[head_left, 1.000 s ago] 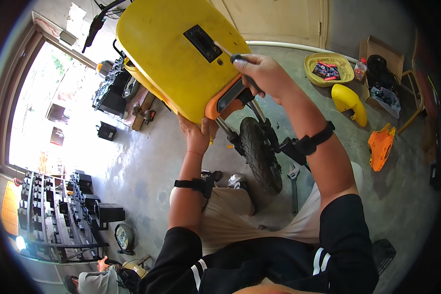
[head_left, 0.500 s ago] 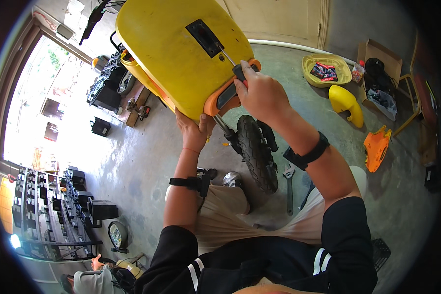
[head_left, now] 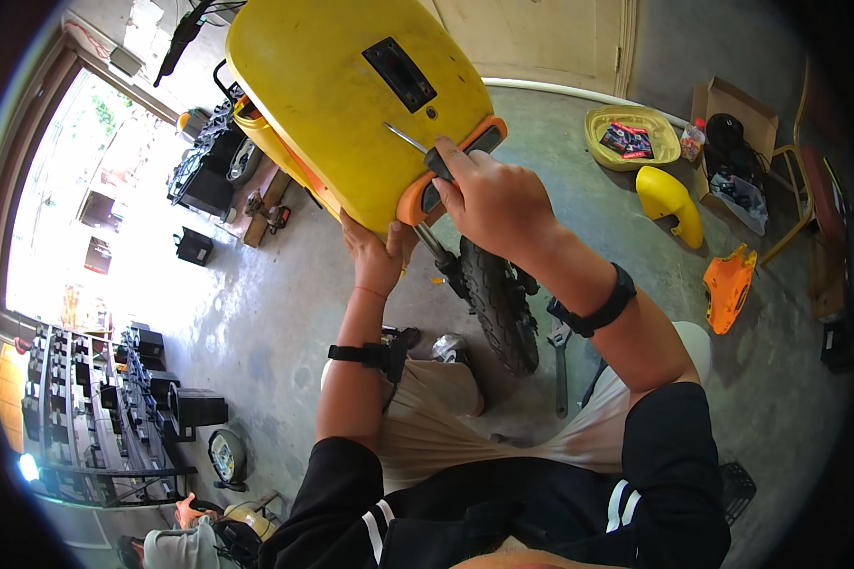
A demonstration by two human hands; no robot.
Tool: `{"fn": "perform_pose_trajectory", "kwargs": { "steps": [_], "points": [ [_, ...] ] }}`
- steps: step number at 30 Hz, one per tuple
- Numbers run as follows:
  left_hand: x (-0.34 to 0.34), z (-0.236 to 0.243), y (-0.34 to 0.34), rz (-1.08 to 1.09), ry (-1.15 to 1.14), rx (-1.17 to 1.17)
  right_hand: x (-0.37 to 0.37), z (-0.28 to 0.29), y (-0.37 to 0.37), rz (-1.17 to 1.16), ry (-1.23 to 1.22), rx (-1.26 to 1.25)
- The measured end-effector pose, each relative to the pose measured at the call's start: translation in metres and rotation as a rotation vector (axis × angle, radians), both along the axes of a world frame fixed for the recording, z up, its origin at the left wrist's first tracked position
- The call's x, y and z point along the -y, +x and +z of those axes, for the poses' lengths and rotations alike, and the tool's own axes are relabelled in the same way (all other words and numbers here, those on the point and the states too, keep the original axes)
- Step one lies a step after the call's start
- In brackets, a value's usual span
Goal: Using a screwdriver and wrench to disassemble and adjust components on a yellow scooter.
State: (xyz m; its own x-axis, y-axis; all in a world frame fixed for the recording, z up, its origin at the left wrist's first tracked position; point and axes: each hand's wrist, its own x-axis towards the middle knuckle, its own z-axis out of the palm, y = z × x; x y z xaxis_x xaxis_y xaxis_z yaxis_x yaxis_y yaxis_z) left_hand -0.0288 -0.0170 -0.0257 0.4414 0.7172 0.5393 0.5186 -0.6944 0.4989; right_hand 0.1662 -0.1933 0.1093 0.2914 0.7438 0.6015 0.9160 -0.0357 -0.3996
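My right hand grips a screwdriver with a dark handle; its metal shaft lies over the yellow body panel, below and left of the black recessed plate. The panel has an orange-and-black trim on its lower edge, partly behind that hand. My left hand holds the panel's lower left edge, some fingers hidden. Beneath the panel, a fork carries a black tyre, between my knees. An adjustable wrench lies on the floor right of the tyre.
To the right lie a yellow basin, an open box, a yellow curved part and an orange part. A rack of black parts and a person's trousered leg are lower left. Black containers sit near the doorway.
The screwdriver's tip has moved from the black plate down and left onto the yellow surface. My right hand has come lower than a second ago; my left hand has stayed on the panel edge.
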Motion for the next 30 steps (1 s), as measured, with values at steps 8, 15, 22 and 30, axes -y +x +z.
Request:
{"fn": "perform_pose_trajectory", "kwargs": {
  "steps": [8,15,22,30],
  "points": [
    [0.000,0.004,-0.001,0.005,-0.076,-0.037,-0.021,-0.022,0.069,-0.281,-0.114,-0.079],
    [-0.002,0.003,-0.001,-0.016,-0.046,-0.018,-0.006,-0.024,0.126,-0.489,-0.370,-0.350],
    [-0.004,-0.002,-0.001,-0.019,-0.004,-0.008,-0.012,-0.002,0.048,-0.297,-0.274,-0.195],
    [-0.008,-0.004,0.000,-0.017,-0.058,-0.016,0.031,0.011,-0.049,-0.081,-0.311,0.218]
  ]
}}
